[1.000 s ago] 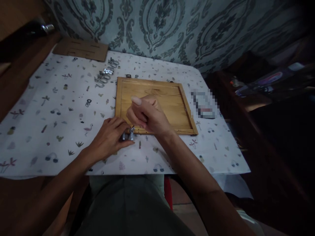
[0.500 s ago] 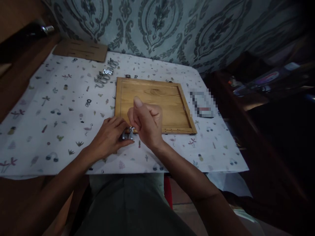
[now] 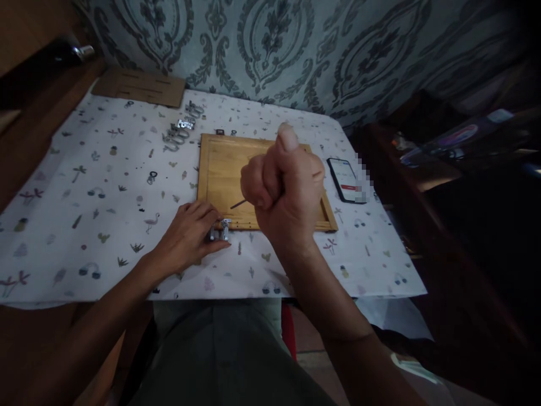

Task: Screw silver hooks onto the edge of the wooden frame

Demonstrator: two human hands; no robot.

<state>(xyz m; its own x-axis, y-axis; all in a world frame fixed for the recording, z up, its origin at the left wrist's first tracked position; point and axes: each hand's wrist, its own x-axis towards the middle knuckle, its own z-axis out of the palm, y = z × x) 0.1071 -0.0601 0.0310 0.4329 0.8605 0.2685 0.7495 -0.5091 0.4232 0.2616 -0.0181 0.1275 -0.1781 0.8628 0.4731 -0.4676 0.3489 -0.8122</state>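
My left hand [image 3: 190, 234] rests on the table with its fingers pinched on a small metal hinge [image 3: 220, 230] at the near left edge of the wooden frame panel [image 3: 224, 169]. My right hand [image 3: 287, 189] is raised above the panel in a fist, thumb up. A thin dark shaft [image 3: 239, 204] pokes out of the fist toward the left, seemingly a small screwdriver.
The table carries a white patterned cloth [image 3: 105, 192]. Several metal fittings [image 3: 180, 131] lie at the back left, near a cardboard sheet [image 3: 139, 85]. A phone [image 3: 344, 179] lies right of the panel. Dark furniture stands at the right.
My right hand has lifted from beside the hinge up toward the camera, and the thin shaft now shows. My left hand has stayed on the hinge.
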